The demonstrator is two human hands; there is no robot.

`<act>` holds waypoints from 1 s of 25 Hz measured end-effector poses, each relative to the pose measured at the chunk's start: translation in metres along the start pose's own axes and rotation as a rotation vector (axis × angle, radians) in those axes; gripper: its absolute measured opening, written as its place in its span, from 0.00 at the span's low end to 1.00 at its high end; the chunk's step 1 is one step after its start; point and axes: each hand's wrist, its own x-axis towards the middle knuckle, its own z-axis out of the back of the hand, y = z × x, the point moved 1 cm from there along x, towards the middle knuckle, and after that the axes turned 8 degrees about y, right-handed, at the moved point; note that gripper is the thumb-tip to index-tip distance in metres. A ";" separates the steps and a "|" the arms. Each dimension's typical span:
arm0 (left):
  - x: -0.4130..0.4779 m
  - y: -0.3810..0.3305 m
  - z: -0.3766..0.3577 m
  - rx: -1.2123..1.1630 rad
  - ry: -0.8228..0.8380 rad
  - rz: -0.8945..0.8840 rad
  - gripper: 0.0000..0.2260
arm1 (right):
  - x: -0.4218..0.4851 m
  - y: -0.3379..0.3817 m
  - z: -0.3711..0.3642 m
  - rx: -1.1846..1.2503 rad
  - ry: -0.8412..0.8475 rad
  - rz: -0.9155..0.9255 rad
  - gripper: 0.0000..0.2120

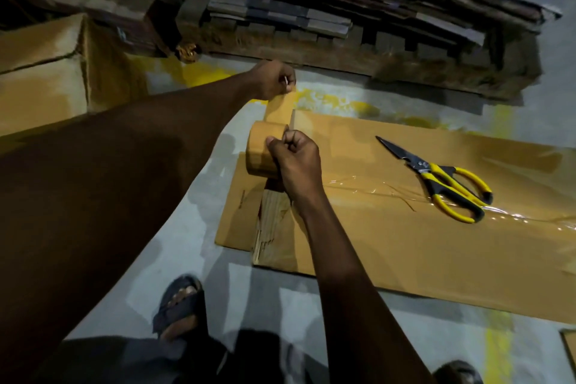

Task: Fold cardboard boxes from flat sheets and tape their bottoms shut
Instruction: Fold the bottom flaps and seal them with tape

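Note:
A flat brown cardboard box [420, 227] lies on the grey floor, with a shiny strip of clear tape [389, 188] running along its middle seam. My right hand [296, 162] grips a brown tape roll [261, 150] above the box's left end. My left hand [274, 79] pinches the free end of the tape [279, 107], which is stretched up and away from the roll. Yellow-handled scissors [448, 182] rest shut on the cardboard to the right, lying over the taped seam.
A folded cardboard box [43, 78] stands at the left. Stacks of flat cardboard sheets on a wooden pallet [343, 50] fill the back. My sandalled foot [179, 305] is on the floor at the bottom. Yellow paint marks [498, 349] stain the floor.

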 end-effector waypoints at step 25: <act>-0.004 -0.013 -0.016 0.003 0.190 0.078 0.12 | -0.015 -0.006 0.006 -0.003 -0.018 0.072 0.20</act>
